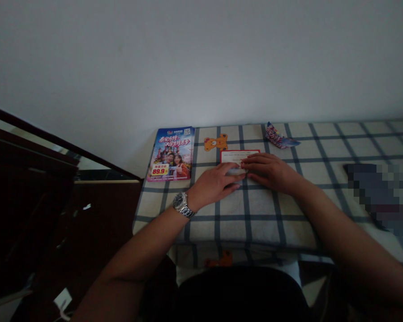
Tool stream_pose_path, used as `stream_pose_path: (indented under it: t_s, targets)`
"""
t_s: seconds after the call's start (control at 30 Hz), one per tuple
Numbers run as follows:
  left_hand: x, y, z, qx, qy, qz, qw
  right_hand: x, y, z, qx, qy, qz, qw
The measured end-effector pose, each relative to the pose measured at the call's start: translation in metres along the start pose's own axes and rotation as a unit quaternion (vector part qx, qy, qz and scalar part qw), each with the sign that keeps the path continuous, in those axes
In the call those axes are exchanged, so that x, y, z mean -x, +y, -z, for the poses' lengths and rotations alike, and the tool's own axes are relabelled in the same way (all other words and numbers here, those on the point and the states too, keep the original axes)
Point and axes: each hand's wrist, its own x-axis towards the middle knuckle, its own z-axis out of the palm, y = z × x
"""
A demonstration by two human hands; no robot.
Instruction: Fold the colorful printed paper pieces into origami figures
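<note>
A piece of red-edged paper (230, 157) was set on the cloth-covered table (262, 214), left of its middle and closer to the back edge than to the front one. It was judged that the paper was at a flattening or folding step, since its front part was covered by the fingers of both hands and its back part was left exposed. For the next move, light, even pressure seemed to be called for, with the border lined up and the sheet kept from sliding on the cloth. The paper was touched from the left by the left hand (218, 180), its fingers loosely parted and stretched toward the right hand (270, 172), by which the paper's right side was covered, its fingers bent and set close together. The fingertips were brought together over the paper, but whether it was pinched or only pressed could not be told, as the thumbs were largely hidden. A wristwatch (180, 203) was worn on the left wrist. Printed leaflets (171, 152) were placed at the back left corner, and a folded colourful paper (278, 138) was left near the back edge, beyond the right hand. Toward the right edge, a dark object (364, 172) was blurred past recognition.
</note>
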Motion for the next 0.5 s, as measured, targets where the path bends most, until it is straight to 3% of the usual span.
stream_pose_path:
  t_s: [0.5]
  targets:
    - [0.0011,-0.0033,0.0002,0.014,-0.006,-0.019,1.0,0.0004,0.0003,0.0008,0.015,0.014,0.029,0.999]
